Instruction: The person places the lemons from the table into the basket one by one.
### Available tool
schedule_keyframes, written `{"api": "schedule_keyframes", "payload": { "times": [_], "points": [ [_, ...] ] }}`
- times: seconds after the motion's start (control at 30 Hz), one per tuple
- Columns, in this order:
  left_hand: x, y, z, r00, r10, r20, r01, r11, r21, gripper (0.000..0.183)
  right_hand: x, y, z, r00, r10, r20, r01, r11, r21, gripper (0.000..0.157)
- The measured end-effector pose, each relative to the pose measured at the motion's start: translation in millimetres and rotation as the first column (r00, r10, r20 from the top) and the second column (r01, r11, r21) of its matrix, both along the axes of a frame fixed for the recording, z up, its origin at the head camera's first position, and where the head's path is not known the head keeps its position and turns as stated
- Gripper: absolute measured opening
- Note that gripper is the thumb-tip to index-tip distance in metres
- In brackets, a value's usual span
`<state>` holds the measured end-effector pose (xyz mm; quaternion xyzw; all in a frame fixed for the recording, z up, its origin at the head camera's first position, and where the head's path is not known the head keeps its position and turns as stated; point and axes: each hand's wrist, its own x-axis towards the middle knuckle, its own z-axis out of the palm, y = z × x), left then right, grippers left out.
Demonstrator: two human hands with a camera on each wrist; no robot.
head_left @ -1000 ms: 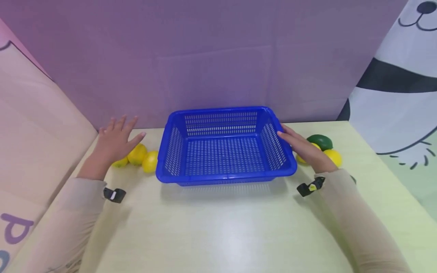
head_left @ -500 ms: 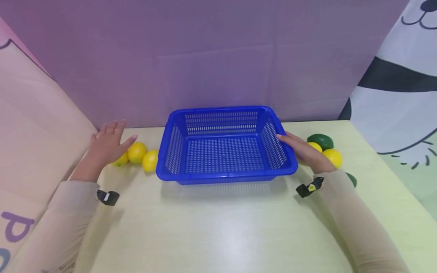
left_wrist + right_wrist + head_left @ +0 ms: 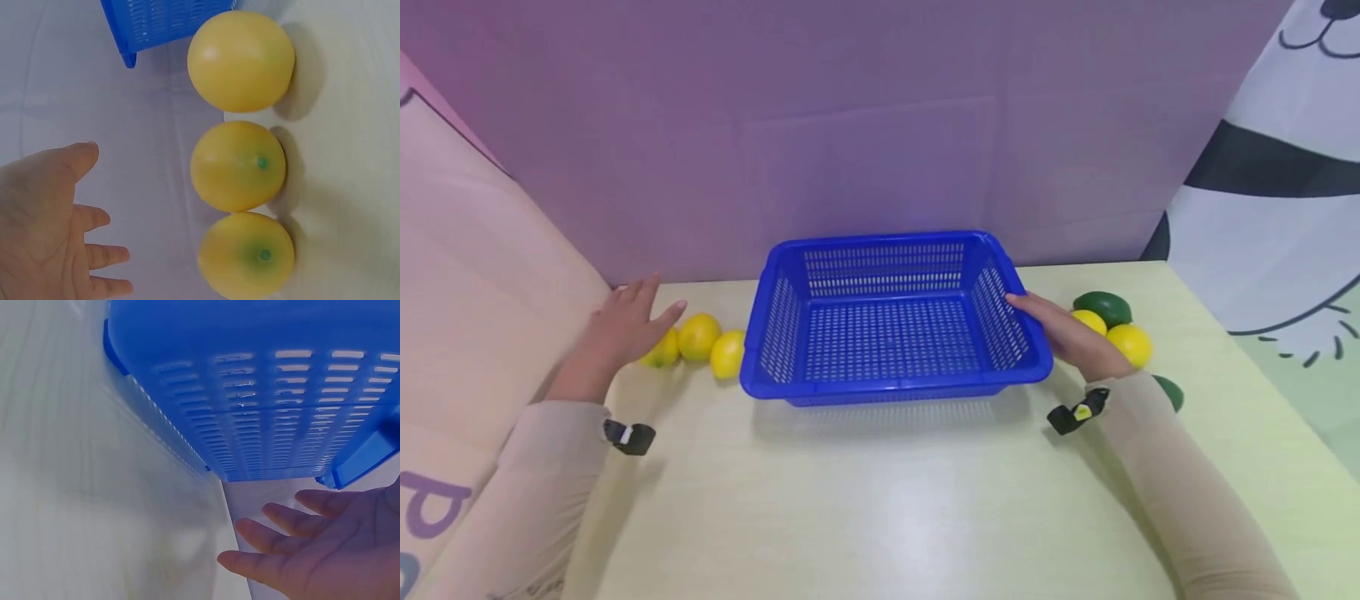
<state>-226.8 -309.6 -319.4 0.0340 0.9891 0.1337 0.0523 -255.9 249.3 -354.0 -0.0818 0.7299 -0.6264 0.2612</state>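
Note:
A blue plastic basket [image 3: 895, 387] with slotted walls stands at the back middle of the table; its inside is bare in the head view. My right hand [image 3: 1071, 333] is at its right side, thumb at the rim; in the right wrist view the fingers [image 3: 269, 540] extend loosely beside the slotted wall [image 3: 250, 425]. My left hand [image 3: 617, 333] hovers at the far left, fingers straight, holding nothing. Near it lie three round yellow fruits [image 3: 699, 337] in a row, two showing green stem spots in the left wrist view. The left palm [image 3: 37, 231] faces them, apart.
Right of the basket, partly behind my right hand and sleeve, lie yellow fruits [image 3: 1129, 346], a dark green oval fruit [image 3: 1102, 308] and another green one [image 3: 1168, 392]. A purple cloth [image 3: 880, 125] hangs behind the pale table [image 3: 865, 500]; printed cloths flank both sides.
My left hand has drifted left and slightly toward me, showing more of the yellow fruits. The right hand has shifted very slightly at the basket's side. The basket has stayed put.

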Motion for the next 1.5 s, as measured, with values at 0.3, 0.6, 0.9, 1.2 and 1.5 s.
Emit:
{"api": "schedule_keyframes", "payload": {
  "times": [0.3,0.6,0.9,1.2,1.5],
  "points": [
    [-3.7,-10.3,-5.9,0.999,-0.037,0.020,0.037,0.999,0.038,0.083,-0.1,1.9,-0.6,0.998,-0.030,0.049,0.032,0.999,-0.039,0.069],
    [-4.9,-20.2,-14.4,0.992,-0.066,0.110,0.058,0.995,0.077,0.081,0.7,1.4,0.4,0.996,-0.045,0.072,0.050,0.996,-0.074,0.067],
    [-2.3,-22.9,-19.9,0.985,-0.052,0.162,0.035,0.994,0.107,0.084,2.4,1.2,0.1,0.996,-0.038,0.078,0.044,0.996,-0.080,0.069],
    [-1.9,-22.9,-26.8,0.986,-0.064,0.157,0.043,0.991,0.129,0.082,4.0,-0.7,-1.4,0.995,-0.053,0.087,0.060,0.995,-0.081,0.070],
    [3.7,-24.8,-33.4,0.986,-0.064,0.154,0.047,0.992,0.113,0.080,3.9,-6.1,-7.7,0.996,-0.038,0.081,0.046,0.995,-0.092,0.067]
  ]
}}
